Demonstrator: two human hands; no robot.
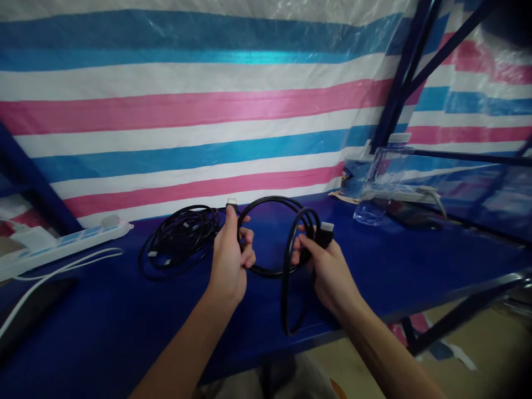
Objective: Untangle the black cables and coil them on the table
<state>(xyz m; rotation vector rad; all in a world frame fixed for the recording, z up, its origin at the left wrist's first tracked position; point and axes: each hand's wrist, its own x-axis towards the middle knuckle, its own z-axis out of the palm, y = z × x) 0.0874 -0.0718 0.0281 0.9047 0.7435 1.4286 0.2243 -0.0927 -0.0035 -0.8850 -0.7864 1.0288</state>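
Observation:
My left hand (230,257) is closed round one end of a black HDMI cable (285,285), with its metal-tipped plug (231,203) pointing up past the thumb. On the other side, my right hand (330,271) pinches the looped cable near its second plug (326,234). Between the hands the cable forms a round coil, and a looser loop hangs below my right fingers. A heap of coiled black cables (183,235) with several light-tipped plugs lies on the blue tabletop (166,316), just left of my left hand.
At the left lie a white power strip (78,241) with plugs, a white cord (54,271) and a dark flat device (37,310). A clear plastic bottle (374,205), a patterned cup (353,174) and a dark phone-like slab (409,215) are at the right. Blue metal posts (401,83) frame a striped sheet (208,116).

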